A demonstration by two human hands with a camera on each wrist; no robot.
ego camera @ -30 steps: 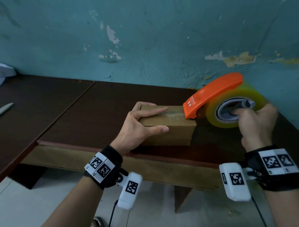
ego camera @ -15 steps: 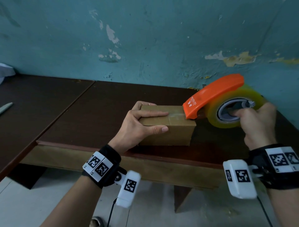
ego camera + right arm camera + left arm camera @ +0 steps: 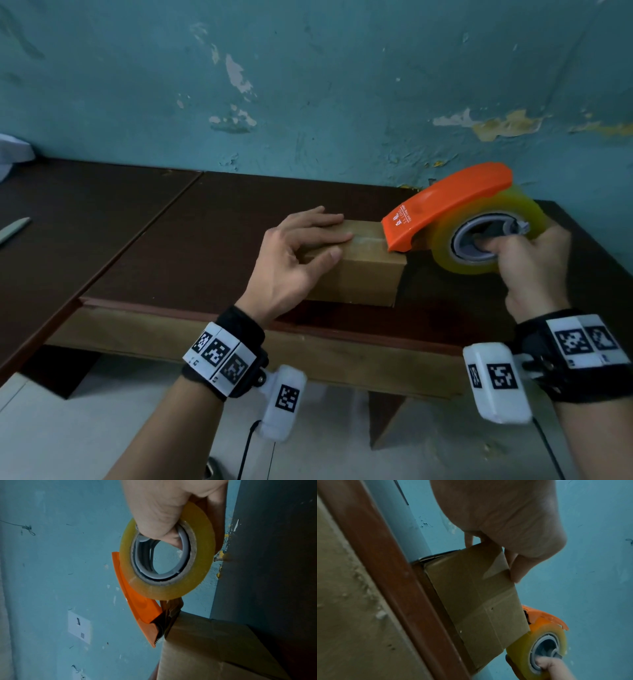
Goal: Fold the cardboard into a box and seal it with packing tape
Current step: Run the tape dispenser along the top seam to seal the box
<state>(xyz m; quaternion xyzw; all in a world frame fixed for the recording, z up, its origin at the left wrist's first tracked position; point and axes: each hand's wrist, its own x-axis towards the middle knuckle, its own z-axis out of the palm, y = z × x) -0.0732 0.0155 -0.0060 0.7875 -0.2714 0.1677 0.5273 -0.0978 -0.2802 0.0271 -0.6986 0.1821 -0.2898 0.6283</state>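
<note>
Dim, flat indoor light; soft shadows; wide-angle bending at edges; wrist views slightly blurred.

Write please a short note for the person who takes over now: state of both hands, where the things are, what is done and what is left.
Left hand: fingers flat on top of the cardboard box, thumb against its front side, holding it steady.
Right hand: fingers hooked through the core of the tape dispenser, gripping it.
Box: folded shut, near the front edge of the dark table.
Dispenser: its orange blade end sits at the box's right top edge; the yellow tape roll hangs past the box.
Done: a strip of tape appears to lie along the top seam.
Left: cut the tape at the right edge, press it down, check the other sides.
</note>
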